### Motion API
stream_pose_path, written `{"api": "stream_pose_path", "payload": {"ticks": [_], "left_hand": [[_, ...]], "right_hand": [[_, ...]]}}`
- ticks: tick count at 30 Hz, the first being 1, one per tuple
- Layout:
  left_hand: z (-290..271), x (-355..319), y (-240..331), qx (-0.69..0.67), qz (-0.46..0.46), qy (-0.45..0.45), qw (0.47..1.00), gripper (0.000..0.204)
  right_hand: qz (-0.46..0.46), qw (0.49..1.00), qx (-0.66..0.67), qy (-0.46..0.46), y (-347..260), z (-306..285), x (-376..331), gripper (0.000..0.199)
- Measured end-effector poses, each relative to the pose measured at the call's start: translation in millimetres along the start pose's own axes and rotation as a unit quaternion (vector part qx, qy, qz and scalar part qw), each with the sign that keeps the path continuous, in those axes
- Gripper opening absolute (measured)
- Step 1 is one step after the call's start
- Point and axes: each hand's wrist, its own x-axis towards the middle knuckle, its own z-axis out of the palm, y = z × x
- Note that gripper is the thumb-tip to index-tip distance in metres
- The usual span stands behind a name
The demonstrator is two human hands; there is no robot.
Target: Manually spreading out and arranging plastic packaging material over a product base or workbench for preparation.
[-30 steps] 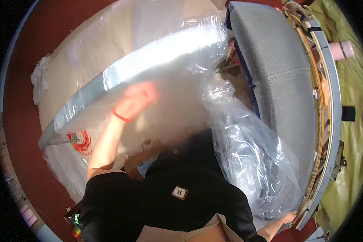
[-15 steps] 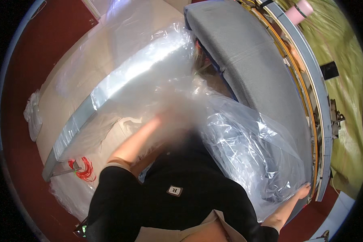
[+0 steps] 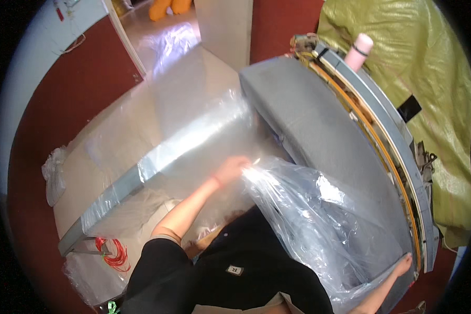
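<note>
A long grey padded panel [image 3: 319,120] is being overlapped along its near side by a crumpled clear plastic sheet [image 3: 309,220], which is being stretched between two hands. Well to the left, a coil of red wire [image 3: 116,256] is being seen. The sheet's gathered end is being gripped in the left hand [image 3: 233,168], its blurred fingers nearly closed; the opposite edge is being pinched by the right hand [image 3: 402,265].

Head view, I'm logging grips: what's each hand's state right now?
Left hand: closed, holding the clear plastic.
Right hand: at the gray pad's near end; open or closed cannot be told.
</note>
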Motion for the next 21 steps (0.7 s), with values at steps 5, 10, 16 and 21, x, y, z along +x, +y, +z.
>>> {"api": "stream_pose_path", "payload": {"ticks": [5, 10, 16, 21], "left_hand": [[-60, -6, 28, 0.162, -0.062, 0.11, 0.979, 0.02], [-64, 20, 51, 0.378, -0.065, -0.051, 0.922, 0.05], [28, 64, 217, 0.096, 0.199, -0.188, 0.957, 0.077], [117, 79, 330, -0.025, 0.359, -0.153, 0.92, 0.095]], "right_hand": [[-0.019, 0.971, 0.236, 0.044, 12, 8, 24, 0.041], [-0.121, 0.909, 0.399, -0.024, -71, -29, 54, 0.032], [-0.271, 0.853, 0.428, -0.123, -342, -107, -25, 0.03], [-0.415, 0.738, 0.489, -0.208, -440, -148, -58, 0.022]]}}
